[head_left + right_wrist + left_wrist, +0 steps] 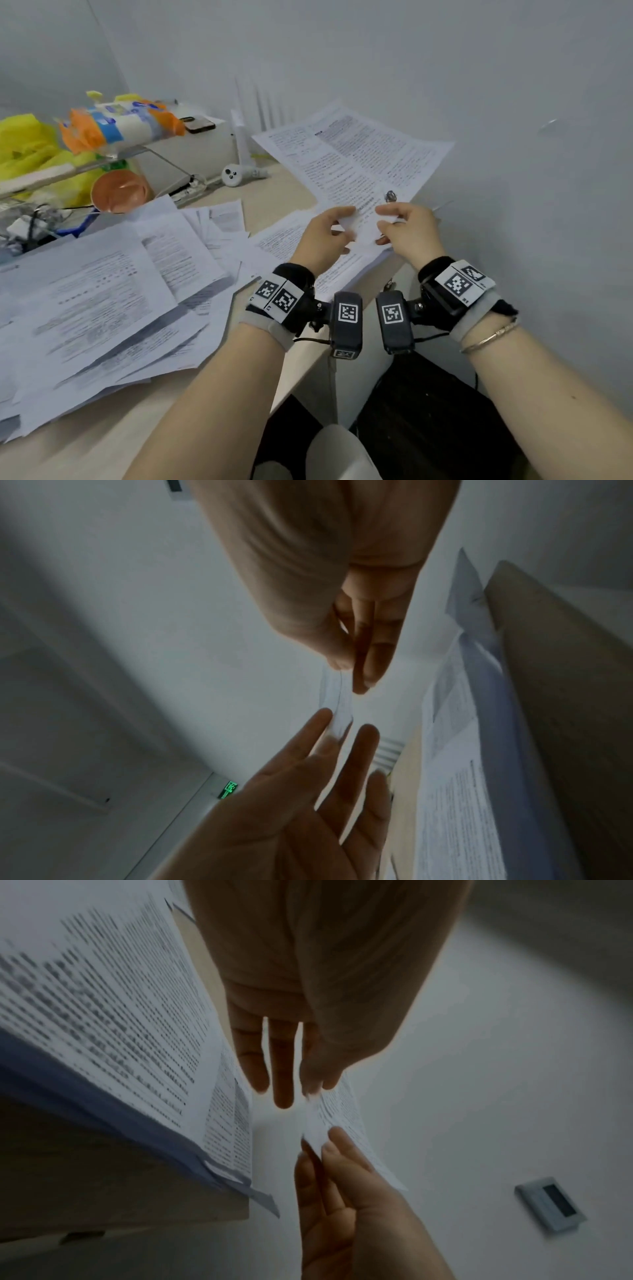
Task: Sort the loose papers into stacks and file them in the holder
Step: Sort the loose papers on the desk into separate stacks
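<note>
Holding a thin white printed sheet of paper (363, 224) up off the desk, a person is working through the sorting step, with no page filed yet and no holder identifiable among the things in view. The sheet is hanging between the two hands, one edge pinched at each set of fingertips, its far end drooping onto the spread of white printed pages (352, 154) lying just beyond the fingers. The left hand (322, 240) is pinching its edge between thumb and forefinger while the other fingers are reaching out nearly straight; the right hand (407, 233) is nipping the opposite edge with curled fingers and thumb. Both wrists are hovering side by side above the corner of the pale wooden desk (274, 195), forearms angling in from below. Off to the left of the fingers, the large untidy heap of loose white printed papers (102, 301) is waiting, well apart from the held sheet. Judging from this, the next move is calling for a decision on which stack this page joins, then a flat, squared-up lay-down; such a limp sheet will likely curl or slide if released carelessly.
</note>
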{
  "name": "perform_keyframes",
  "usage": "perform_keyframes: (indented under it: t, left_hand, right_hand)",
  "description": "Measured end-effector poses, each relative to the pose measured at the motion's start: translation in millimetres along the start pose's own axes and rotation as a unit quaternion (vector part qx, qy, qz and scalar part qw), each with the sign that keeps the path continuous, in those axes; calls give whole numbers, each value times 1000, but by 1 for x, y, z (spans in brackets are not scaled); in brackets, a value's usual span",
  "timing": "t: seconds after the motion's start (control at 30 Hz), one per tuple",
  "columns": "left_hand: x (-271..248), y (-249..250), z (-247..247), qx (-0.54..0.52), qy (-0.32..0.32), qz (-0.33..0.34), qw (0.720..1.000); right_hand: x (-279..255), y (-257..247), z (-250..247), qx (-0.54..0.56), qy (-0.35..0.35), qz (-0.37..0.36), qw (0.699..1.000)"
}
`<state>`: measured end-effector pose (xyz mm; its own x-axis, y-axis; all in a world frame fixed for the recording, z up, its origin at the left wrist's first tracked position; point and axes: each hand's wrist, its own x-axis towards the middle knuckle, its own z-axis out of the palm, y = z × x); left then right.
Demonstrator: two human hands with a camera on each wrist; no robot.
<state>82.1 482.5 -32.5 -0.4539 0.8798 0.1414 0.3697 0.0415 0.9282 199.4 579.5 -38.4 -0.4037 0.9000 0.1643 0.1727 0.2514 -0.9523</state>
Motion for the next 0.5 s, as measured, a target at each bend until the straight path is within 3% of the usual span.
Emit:
perform_keyframes:
  t: [0.17, 0.23, 0.33, 0.5]
  left_hand:
    - [23, -6, 12, 80, -60, -60, 993]
    - [30, -13, 13, 189, -125, -93, 969]
    - [36, -27, 17, 335, -222, -136, 906]
    - [41, -41, 21, 388, -230, -170, 876]
  right_hand:
    - [37, 21, -28, -40, 48, 13, 998]
    - [50, 27, -34, -62, 47, 17, 997]
    - [65, 36, -37, -83, 42, 33, 995]
    - [68, 54, -34, -144, 9, 73, 987]
